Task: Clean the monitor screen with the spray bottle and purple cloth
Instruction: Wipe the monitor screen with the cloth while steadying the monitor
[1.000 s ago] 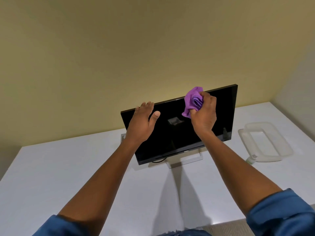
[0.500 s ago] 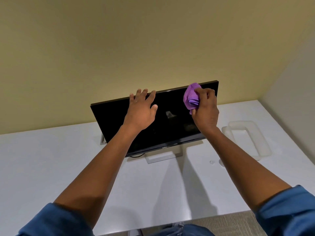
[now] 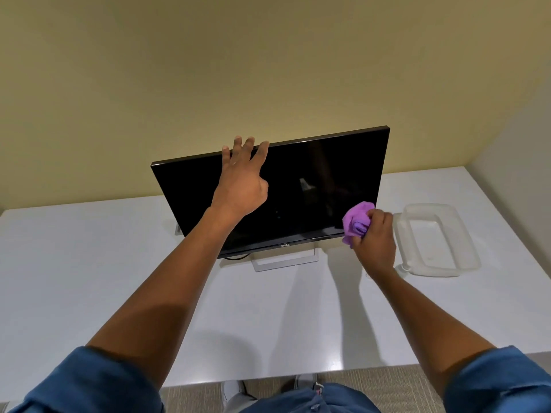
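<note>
From the head view, the monitor point(image 3: 298, 192) stands toward the back of the white bench point(image 3: 89, 278), its black screen dark and glossy, tilted back on a pale open-frame stand point(image 3: 286, 262), with a small logo on the bottom bezel. The left hand point(image 3: 241, 186) rests over the top edge, its fingers point(image 3: 238, 144) spread wide and hooked over the rim, steadying the panel. The right hand point(image 3: 374, 242) has its fingers closed around the purple cloth point(image 3: 356, 223), which is bunched into a wad and pressed at the screen's lower right corner. Just to the right lies a clear plastic tray point(image 3: 465, 248), and a small part of what may be the spray bottle shows behind the right wrist. Half a second ago the cloth was up at the top right edge of the screen; it has since swept down to the bottom corner, while the left hand has stayed on the top edge. Blue sleeves point(image 3: 501, 383) are rolled to the elbows.
</note>
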Tool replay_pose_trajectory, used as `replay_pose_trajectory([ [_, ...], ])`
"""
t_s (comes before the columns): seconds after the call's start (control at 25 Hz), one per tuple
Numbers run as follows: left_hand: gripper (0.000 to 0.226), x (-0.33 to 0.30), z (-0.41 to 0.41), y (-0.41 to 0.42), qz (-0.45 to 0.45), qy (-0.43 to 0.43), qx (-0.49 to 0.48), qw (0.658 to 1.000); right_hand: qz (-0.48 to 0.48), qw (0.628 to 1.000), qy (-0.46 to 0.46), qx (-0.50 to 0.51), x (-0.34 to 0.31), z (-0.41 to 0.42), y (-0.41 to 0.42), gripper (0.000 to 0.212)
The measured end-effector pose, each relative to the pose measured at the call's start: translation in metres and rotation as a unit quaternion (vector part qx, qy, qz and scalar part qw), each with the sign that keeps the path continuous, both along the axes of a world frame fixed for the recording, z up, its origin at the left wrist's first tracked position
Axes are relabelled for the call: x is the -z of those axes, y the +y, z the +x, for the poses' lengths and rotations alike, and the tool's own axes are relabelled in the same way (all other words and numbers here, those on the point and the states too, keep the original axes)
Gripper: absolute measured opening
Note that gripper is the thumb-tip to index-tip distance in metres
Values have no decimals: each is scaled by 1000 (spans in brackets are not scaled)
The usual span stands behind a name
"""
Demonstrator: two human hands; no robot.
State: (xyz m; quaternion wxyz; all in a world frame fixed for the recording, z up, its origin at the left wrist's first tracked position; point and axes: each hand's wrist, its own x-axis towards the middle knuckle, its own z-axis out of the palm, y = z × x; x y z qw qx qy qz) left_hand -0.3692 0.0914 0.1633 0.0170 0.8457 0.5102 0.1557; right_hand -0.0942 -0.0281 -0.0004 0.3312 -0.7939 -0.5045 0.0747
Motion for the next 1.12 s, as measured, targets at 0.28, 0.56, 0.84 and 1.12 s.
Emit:
replay_pose_trajectory([
  [0.28,77,-1,1,1,-15,1,-2,1000,84,996,-15,31,-45,25,42,68],
  [0.56,77,-10,7,-3,-49,-4,-24,998,-9,996,75,36,28,-6,1,71],
  [0.84,88,-33,4,4,-140,27,-5,990,13,980,197,-33,30,-130,10,60],
  [1.12,84,-26,-36,0,-110,-5,60,992,-4,983,121,-139,22,-132,12,66],
])
